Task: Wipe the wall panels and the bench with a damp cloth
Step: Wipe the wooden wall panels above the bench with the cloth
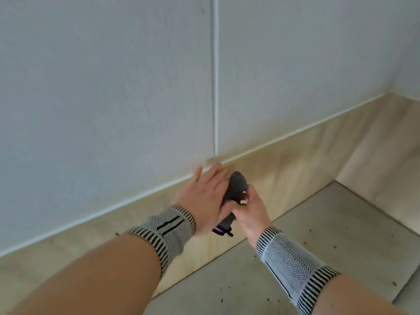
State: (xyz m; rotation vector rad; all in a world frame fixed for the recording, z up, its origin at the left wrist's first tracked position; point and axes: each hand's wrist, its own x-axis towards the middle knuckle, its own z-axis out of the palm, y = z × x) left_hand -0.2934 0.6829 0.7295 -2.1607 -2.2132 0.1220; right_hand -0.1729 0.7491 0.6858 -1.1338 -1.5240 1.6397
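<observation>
Dark grey cloth (235, 186) (bunched), white wall panels (102, 87), pale bench (318, 235)

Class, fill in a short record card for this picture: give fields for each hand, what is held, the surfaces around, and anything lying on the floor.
left hand: left hand, fingers straight, beside the cloth
right hand: right hand grips a dark cloth, bunched up
wrists: striped knit wristbands on both
wall: pale grey wall panels with a vertical seam
below wall: light wooden board running along the corner
floor: grey floor with small dark specks
</observation>
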